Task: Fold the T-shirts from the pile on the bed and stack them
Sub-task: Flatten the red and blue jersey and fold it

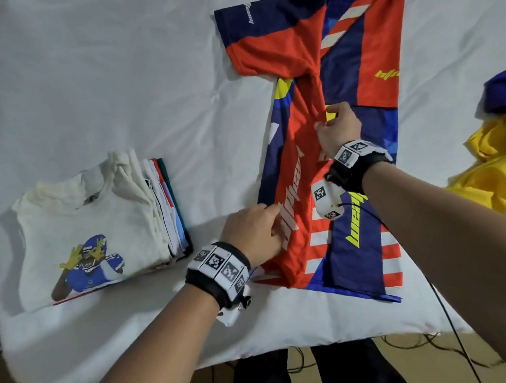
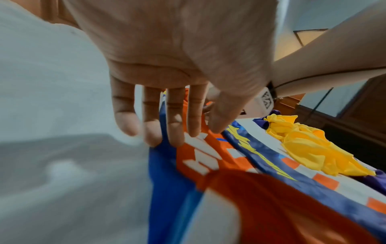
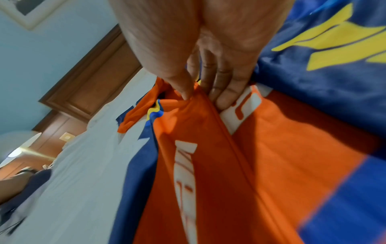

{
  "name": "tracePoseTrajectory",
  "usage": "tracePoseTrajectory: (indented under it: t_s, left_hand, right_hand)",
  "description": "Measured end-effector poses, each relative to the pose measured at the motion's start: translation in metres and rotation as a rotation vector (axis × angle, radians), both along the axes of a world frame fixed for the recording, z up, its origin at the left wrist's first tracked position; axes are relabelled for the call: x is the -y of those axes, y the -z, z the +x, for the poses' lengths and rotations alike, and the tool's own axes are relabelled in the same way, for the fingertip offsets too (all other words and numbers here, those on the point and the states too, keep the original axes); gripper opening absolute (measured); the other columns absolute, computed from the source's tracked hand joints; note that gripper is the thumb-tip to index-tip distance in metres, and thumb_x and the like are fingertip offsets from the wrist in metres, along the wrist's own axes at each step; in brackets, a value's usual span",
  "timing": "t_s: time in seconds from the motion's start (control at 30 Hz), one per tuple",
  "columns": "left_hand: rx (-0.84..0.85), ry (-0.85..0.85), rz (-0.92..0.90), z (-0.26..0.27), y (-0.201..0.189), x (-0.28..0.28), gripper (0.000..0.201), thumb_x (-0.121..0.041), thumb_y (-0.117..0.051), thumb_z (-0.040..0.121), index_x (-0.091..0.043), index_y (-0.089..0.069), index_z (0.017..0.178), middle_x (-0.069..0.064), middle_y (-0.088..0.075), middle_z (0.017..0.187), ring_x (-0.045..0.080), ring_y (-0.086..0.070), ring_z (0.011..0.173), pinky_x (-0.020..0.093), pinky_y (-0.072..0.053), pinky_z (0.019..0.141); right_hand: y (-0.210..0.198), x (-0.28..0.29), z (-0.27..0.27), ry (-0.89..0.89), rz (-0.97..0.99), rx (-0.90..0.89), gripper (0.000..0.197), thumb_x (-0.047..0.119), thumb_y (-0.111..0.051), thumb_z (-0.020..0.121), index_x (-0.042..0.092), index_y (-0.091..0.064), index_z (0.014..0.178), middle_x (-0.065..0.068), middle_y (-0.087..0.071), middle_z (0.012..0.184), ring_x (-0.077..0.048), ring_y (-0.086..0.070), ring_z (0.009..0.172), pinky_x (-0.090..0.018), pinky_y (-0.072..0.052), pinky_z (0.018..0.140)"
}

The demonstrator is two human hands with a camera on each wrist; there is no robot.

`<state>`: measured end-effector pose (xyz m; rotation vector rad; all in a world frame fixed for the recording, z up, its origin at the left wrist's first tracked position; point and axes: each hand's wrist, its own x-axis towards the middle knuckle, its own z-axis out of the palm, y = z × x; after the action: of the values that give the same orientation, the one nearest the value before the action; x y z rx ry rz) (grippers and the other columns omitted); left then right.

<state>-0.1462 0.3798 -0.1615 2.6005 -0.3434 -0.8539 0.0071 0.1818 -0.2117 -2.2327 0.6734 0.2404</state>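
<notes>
Bed (image 1: 91, 82), white-sheeted, carries everything. Across its right half lies the red and navy jersey (image 1: 303, 164), its top cut off by the head view's edge. At left sits the stack of folded T-shirts (image 1: 94, 224), a white one on top. The yellow garment (image 1: 493, 176) (partly out of frame) bunches at the right. The right hand (image 1: 338, 128) pinches a raised fold of red cloth, thumb against fingers, seen plainly from its wrist. The left hand (image 1: 253, 235) presses straight fingers (image 2: 175, 132) on the jersey's left edge.
</notes>
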Motion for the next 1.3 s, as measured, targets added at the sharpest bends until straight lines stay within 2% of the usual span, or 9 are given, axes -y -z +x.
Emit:
tracePoseTrajectory:
  t_s: [0.23,0.37,0.63,0.77,0.9,0.97,1.03,1.17,1.3]
  left_hand:
    - [-0.132,0.009,0.041,-0.07,0.008,-0.027,0.059,-0.037,-0.058,0.071,-0.023,-0.053,0.128,0.0,-0.051,0.12,0.027,-0.053,0.106,0.043,-0.052,0.088]
    - [0.048,-0.049,-0.015,-0.085,0.017,-0.026,0.038,-0.017,-0.065,0.073,-0.019,-0.066,0.111,0.005,-0.062,0.106,0.032,-0.061,0.094,0.041,-0.053,0.077]
    - [0.12,-0.101,-0.138,-0.089,0.019,-0.034,0.035,0.014,-0.06,0.067,-0.009,-0.062,0.093,0.013,-0.06,0.089,0.042,-0.059,0.065,0.045,-0.051,0.055]
    - [0.011,0.103,-0.022,-0.092,0.021,-0.041,0.035,-0.001,-0.054,0.081,-0.012,-0.061,0.114,0.012,-0.065,0.099,0.044,-0.064,0.077,0.048,-0.054,0.066]
    - [0.268,0.133,-0.066,-0.094,0.021,-0.045,0.029,-0.029,-0.05,0.074,-0.017,-0.064,0.096,0.004,-0.059,0.089,0.032,-0.061,0.072,0.036,-0.05,0.056]
    - [0.441,0.065,-0.071,-0.082,0.029,-0.037,0.031,-0.03,-0.052,0.081,-0.015,-0.066,0.104,0.008,-0.059,0.102,0.033,-0.058,0.086,0.04,-0.051,0.064]
    - [0.447,0.147,0.028,-0.063,0.038,-0.024,0.051,-0.036,-0.051,0.094,-0.016,-0.054,0.141,0.016,-0.049,0.144,0.038,-0.051,0.125,0.052,-0.05,0.094]
    - [0.262,0.379,0.291,-0.037,0.06,-0.014,0.071,-0.048,-0.036,0.104,-0.022,-0.009,0.164,0.013,0.001,0.171,0.037,-0.003,0.156,0.069,-0.014,0.118]
    - [0.417,0.15,0.236,-0.019,0.059,-0.016,0.041,-0.038,-0.046,0.101,-0.014,-0.06,0.131,0.017,-0.05,0.145,0.042,-0.035,0.142,0.065,-0.029,0.111]
  right_hand:
    - [-0.007,-0.019,-0.136,-0.163,0.037,-0.367,0.04,0.041,-0.068,0.084,0.022,-0.048,0.113,-0.012,-0.067,0.113,-0.034,-0.067,0.1,-0.04,-0.054,0.086]
    - [-0.011,-0.033,-0.188,-0.271,0.011,-0.534,0.047,0.054,-0.064,0.085,0.012,-0.067,0.108,-0.014,-0.072,0.109,-0.034,-0.068,0.103,-0.035,-0.053,0.084]
    - [-0.021,-0.06,-0.208,-0.098,0.075,-0.287,0.018,0.014,-0.054,0.097,0.007,-0.053,0.114,-0.023,-0.064,0.105,-0.042,-0.058,0.103,-0.034,-0.038,0.076]
    - [-0.024,-0.055,-0.216,-0.146,0.02,-0.389,0.03,0.012,-0.052,0.099,0.007,-0.047,0.128,-0.025,-0.061,0.117,-0.044,-0.057,0.111,-0.038,-0.041,0.079]
    - [-0.023,-0.046,-0.223,-0.187,-0.052,-0.478,0.043,0.04,-0.062,0.095,0.019,-0.046,0.128,-0.014,-0.063,0.12,-0.038,-0.06,0.112,-0.045,-0.05,0.088]
    - [-0.023,-0.043,-0.218,-0.142,-0.04,-0.437,0.045,0.049,-0.065,0.091,0.023,-0.049,0.125,-0.008,-0.066,0.116,-0.033,-0.063,0.11,-0.046,-0.052,0.09]
    - [-0.023,-0.043,-0.213,-0.131,-0.052,-0.434,0.039,0.041,-0.066,0.092,0.022,-0.049,0.123,-0.008,-0.067,0.117,-0.033,-0.064,0.108,-0.046,-0.053,0.089]
    - [-0.032,-0.045,-0.201,-0.195,-0.153,-0.481,0.041,0.025,-0.06,0.088,0.018,-0.04,0.123,-0.013,-0.062,0.122,-0.038,-0.063,0.106,-0.043,-0.049,0.082]
    - [-0.043,-0.041,-0.17,-0.151,-0.169,-0.373,0.05,0.024,-0.057,0.089,0.013,-0.036,0.133,-0.01,-0.052,0.135,-0.038,-0.059,0.114,-0.046,-0.045,0.086]
